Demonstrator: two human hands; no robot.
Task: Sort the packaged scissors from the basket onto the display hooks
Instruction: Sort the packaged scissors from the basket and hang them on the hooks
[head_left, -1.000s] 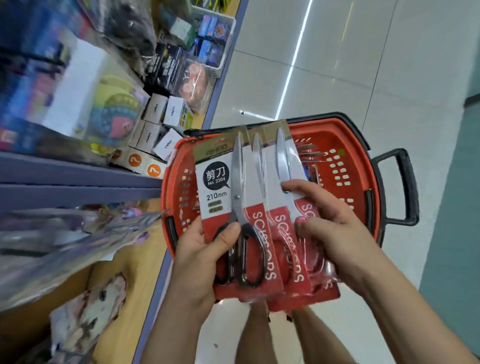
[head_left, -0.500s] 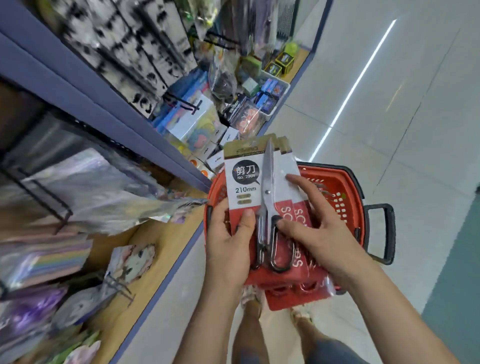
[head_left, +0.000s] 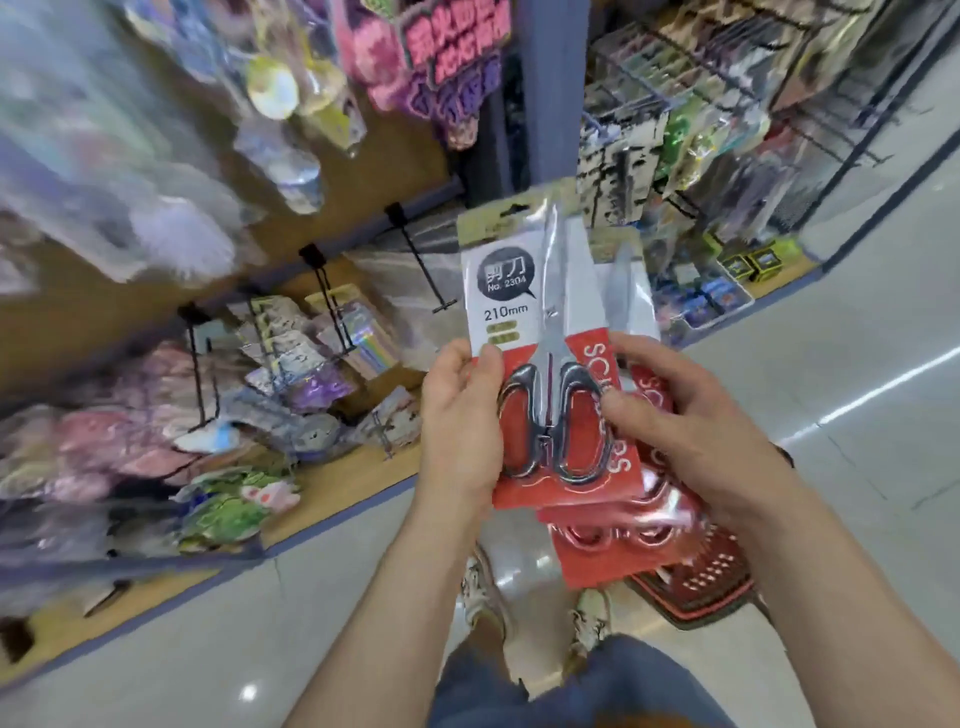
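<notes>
Nearest you are blue denim shorts (head_left: 576, 686) and two pale, worn shoes (head_left: 480, 592) on a glossy tiled floor (head_left: 857, 364). Both bare forearms reach up from them.

Your left hand (head_left: 460, 415) grips the left edge of the front pack (head_left: 519, 322), thumb pressed flat on its face and fingers curled behind. Your right hand (head_left: 696, 431) pinches the stack of packs (head_left: 597, 540) from the right, its thumb touching the front pack beside the handle loops and its fingers wrapped round the ones behind. You hold at least three packs, fanned; the exact number is hidden.

The front pack is a flat, glossy plastic sleeve, white above and red below. It carries one pair of metal scissors (head_left: 553, 415), blades up, with two oval loops. It is upright and tilted slightly right, in front of the shelving.

One red plastic basket (head_left: 696, 587) with a perforated wall shows low under your right wrist.

Further off, on the wooden shelf back, you can count three thin black wire hooks (head_left: 421, 260). The right one is bare and the other two carry shiny packets (head_left: 363, 338). The goods beyond are blurred.
</notes>
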